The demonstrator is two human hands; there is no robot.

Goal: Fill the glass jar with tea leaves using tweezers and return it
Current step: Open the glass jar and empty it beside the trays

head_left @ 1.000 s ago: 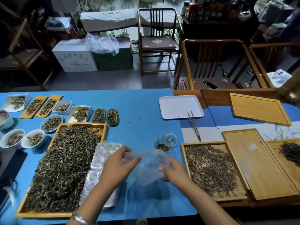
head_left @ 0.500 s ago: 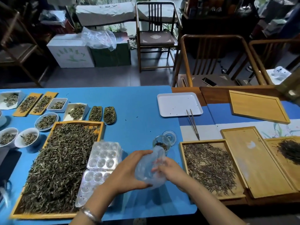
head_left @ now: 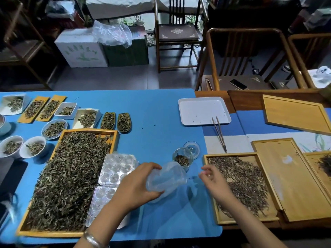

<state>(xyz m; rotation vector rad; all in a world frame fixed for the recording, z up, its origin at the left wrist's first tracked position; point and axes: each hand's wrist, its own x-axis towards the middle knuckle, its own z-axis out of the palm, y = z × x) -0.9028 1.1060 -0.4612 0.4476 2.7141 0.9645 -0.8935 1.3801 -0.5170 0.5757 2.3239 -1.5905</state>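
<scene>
The left hand (head_left: 136, 187) holds a crumpled clear plastic bag (head_left: 165, 178); the empty, loosely curled right hand (head_left: 214, 181) should reach for the thin metal tweezers (head_left: 219, 134) above.

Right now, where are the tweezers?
The tweezers lie untouched right of centre, upper ends on the white tray's near rim, tips pointing at the wooden tray of thin leaves.

Right hand (head_left: 214, 182) blurred, perhaps empty

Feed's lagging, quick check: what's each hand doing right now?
Left hand: closed on the clear plastic bag.
Right hand: empty, fingers loosely curled, apart from the bag.
</scene>
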